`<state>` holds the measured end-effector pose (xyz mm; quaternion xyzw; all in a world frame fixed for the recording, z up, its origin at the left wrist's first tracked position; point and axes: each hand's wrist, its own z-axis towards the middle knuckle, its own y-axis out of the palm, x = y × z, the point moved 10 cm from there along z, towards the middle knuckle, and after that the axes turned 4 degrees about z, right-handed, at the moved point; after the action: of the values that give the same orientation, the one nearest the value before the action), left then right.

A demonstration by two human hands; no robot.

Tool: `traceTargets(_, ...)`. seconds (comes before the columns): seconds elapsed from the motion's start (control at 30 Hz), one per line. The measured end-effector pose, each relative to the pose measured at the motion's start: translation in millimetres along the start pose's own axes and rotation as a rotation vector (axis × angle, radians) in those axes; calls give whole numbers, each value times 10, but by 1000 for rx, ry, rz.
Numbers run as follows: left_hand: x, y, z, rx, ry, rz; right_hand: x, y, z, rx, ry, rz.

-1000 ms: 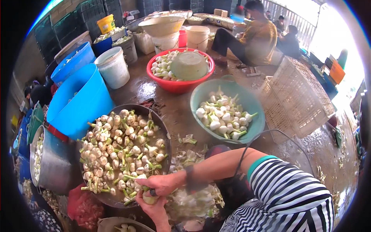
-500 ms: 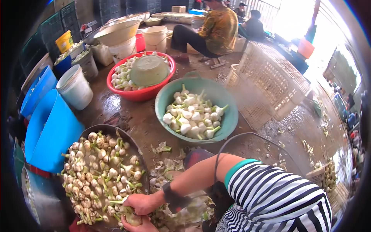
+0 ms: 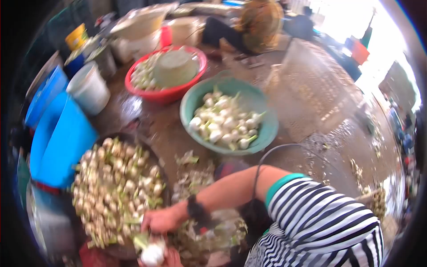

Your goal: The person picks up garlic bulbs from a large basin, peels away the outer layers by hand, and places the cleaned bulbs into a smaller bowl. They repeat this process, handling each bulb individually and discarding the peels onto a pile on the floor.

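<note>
Fingers of the left hand (image 3: 172, 259) are closed on a round white bulb with a green stem (image 3: 152, 255), by the bottom right edge of a wide, round, dark pan (image 3: 154, 155). The right hand (image 3: 161, 220), with a black band (image 3: 195, 208) on its wrist, is just above. Its fingers are curled, but it is too blurry to tell if they hold anything. Lots of whitish-brown bulbs (image 3: 118, 182) fill the pan. Pale, leafy scraps (image 3: 209, 233) lie off its right edge. Past its top right edge, a round green plastic tub (image 3: 195, 101) holds cleaner white bulbs (image 3: 227, 122). Farther back is a round red plastic basin (image 3: 164, 95).
</note>
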<state>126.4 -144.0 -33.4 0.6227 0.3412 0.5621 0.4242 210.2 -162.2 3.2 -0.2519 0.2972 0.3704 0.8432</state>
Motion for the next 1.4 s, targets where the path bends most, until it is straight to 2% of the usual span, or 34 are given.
traceTargets(0.03,93,-440,-133,242,50,128,242,49,-116,-12,662,397)
traceTargets(0.07,136,-434,-59,462,53,212,373,-51,-214,112,553,354)
traceTargets(0.1,203,-743,-97,782,185,195,246,-235,-124,92,652,85)
traceTargets(0.13,84,-1197,-190,834,10,202,173,-306,-111,-67,887,-24)
traceTargets(0.17,105,-1062,-220,911,16,411,276,-345,-148,52,669,-111)
traceTargets(0.2,96,-815,-194,870,73,457,135,-330,-77,-29,666,-335)
traceTargets(0.27,27,-475,-70,583,163,533,111,-190,-164,32,792,22)
traceTargets(0.33,79,-312,-68,622,284,460,120,79,-342,-55,961,167)
traceTargets(0.37,111,-528,-62,648,354,380,135,134,-405,-101,1055,243)
traceTargets(0.47,310,-591,-101,642,458,256,72,258,-397,-110,981,249)
traceTargets(0.5,345,-609,-78,586,453,32,66,322,-423,-88,1083,443)
traceTargets(0.6,404,-499,-50,389,342,165,-104,290,-210,-214,824,283)
traceTargets(0.63,360,-541,-118,475,284,128,-34,176,-280,-229,1001,245)
traceTargets(0.67,356,-532,-153,487,262,153,-58,93,-191,-159,898,320)
traceTargets(0.73,328,-533,-167,498,218,199,-105,21,-180,-216,786,208)
traceTargets(0.83,691,-155,-405,441,735,852,-250,-282,-183,-41,695,105)
traceTargets(0.87,640,-211,-353,213,597,558,-375,-422,-143,47,649,32)
traceTargets(0.9,582,-223,-325,54,420,266,-266,-574,-149,203,814,381)
traceTargets(0.93,582,-251,-316,24,320,135,-129,-637,-185,361,966,734)
traceTargets(0.97,598,-187,-302,123,295,175,-44,-679,-240,394,1018,661)
traceTargets(1.0,592,-135,-267,217,263,216,89,-528,-424,76,1129,405)
traceTargets(1.07,488,-171,-172,316,242,322,149,53,-741,-783,880,-385)
traceTargets(1.13,399,-396,-154,476,277,432,123,194,-810,-780,837,-493)
traceTargets(1.2,391,-589,-205,639,263,478,-18,161,-441,-566,688,-380)
traceTargets(1.27,446,-635,-229,727,333,619,-269,70,-113,-391,549,-318)
traceTargets(1.3,459,-663,-225,761,376,698,-427,121,-21,-408,455,-301)
traceTargets(1.33,472,-670,-238,794,418,776,-410,223,-64,-443,368,-413)
traceTargets(1.4,495,-639,-274,863,415,810,-394,350,-72,-497,355,-609)
